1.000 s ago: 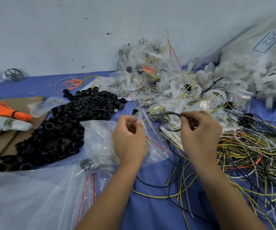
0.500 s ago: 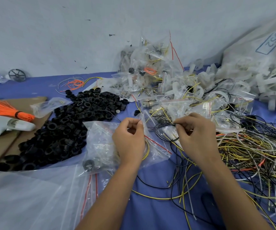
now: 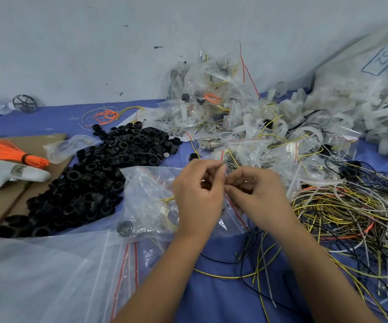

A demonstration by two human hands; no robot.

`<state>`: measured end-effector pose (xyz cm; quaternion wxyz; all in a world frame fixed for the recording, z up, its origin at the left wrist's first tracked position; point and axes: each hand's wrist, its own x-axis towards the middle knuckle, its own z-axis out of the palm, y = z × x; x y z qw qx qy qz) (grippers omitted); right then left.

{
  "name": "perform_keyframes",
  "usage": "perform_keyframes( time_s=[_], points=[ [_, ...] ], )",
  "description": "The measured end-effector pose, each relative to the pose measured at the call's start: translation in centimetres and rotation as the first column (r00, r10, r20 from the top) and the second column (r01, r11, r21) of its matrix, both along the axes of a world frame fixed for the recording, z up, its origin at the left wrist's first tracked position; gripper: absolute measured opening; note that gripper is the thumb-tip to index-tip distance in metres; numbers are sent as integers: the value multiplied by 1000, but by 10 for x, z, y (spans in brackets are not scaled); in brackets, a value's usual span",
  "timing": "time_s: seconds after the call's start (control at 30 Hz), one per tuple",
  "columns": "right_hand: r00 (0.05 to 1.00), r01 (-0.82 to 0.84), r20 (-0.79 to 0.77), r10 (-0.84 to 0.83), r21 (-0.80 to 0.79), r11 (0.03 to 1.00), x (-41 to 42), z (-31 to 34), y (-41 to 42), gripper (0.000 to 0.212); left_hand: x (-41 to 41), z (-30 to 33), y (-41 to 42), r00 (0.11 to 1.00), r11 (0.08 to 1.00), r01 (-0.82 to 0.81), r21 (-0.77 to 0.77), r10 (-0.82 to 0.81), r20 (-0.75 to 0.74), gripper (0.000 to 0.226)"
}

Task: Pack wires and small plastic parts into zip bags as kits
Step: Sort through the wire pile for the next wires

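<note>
Clear plastic zip bag with a red seal line (image 3: 155, 201), at centre frame on the blue table cover (image 3: 223, 297), pinched at its mouth by both hands. Left hand (image 3: 197, 201) curled, thumb and forefinger nipping the bag's upper edge; right hand (image 3: 256, 197) likewise curled, fingertips meeting the left's at the rim (whether a wire sits between them, impossible to tell). Inside the bag: a loop of yellow wire and, toward its lower left corner, one black plastic ring (image 3: 124, 228).

Judged about midway on this one kit: parts in, seal apparently not yet pressed along its whole length.

Already done, by the look of it: heap of filled clear zip bags (image 3: 214, 106) stacked against the wall in the upper middle, spilling rightward.

Plenty left. Large pile of loose black plastic rings (image 3: 99, 180) at left centre. Tangle of yellow, black and white wires (image 3: 351, 217) at right. Mound of white plastic parts (image 3: 379, 113) spilling from a big sack at upper right. Bundle of orange wires (image 3: 8, 151) on cardboard at far left. Flat stack of empty clear zip bags (image 3: 48, 276) in the lower left corner.

So: many kits packed, many more to go.
</note>
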<state>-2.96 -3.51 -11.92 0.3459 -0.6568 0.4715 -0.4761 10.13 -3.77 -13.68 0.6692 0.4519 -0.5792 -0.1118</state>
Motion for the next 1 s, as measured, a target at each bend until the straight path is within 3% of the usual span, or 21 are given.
perform_keyframes(
  time_s=[0.13, 0.23, 0.33, 0.43, 0.5, 0.57, 0.63, 0.7, 0.73, 0.8, 0.9, 1.0],
  points=[
    [977, -58, 208, 44, 61, 996, 8, -8, 0, 9, -3, 2, 3, 994, 998, 38, -55, -32, 105, 9],
    [957, -110, 282, 70, 126, 986, 14, -10, 2, 20, -3, 4, 5, 993, 994, 46, -97, -36, 109, 8],
    [952, -257, 222, 212, 198, 946, 13, -9, 4, 37, -4, 4, 6, 988, 990, 41, -134, -20, 153, 7],
    [948, -299, 179, 263, 220, 929, 10, -8, 1, 33, -5, 3, 7, 980, 986, 30, -162, 3, 201, 7],
    [959, -258, 165, 232, 162, 952, 11, -6, 0, 44, -6, 2, 7, 973, 987, 45, -154, -9, 231, 7],
    [986, -166, 27, 165, 29, 986, 8, -7, -3, 56, -6, 1, 9, 964, 988, 70, -134, -33, 264, 4],
    [984, -86, -161, 71, -90, 992, 5, -7, -6, 47, -7, 0, 10, 957, 989, 97, -110, -62, 282, 4],
    [981, -63, -190, 48, -71, 995, 3, -12, -8, 41, -8, -2, 11, 955, 990, 113, -88, -83, 285, 6],
    [987, -76, -142, 73, -15, 997, 5, -12, -8, 42, -8, -2, 11, 955, 990, 116, -78, -90, 283, 8],
    [980, -170, 135, 150, 152, 974, 10, -9, -3, 43, -7, -3, 10, 958, 991, 121, -57, -101, 269, 9],
    [781, -374, 618, 85, 355, 857, 15, -1, 0, 46, -5, -5, 8, 966, 988, 156, -12, -150, 210, 6],
    [701, -437, 713, 33, 392, 810, 15, -3, -4, 58, -5, -7, 6, 969, 985, 169, 17, -169, 180, 5]
  ],
)
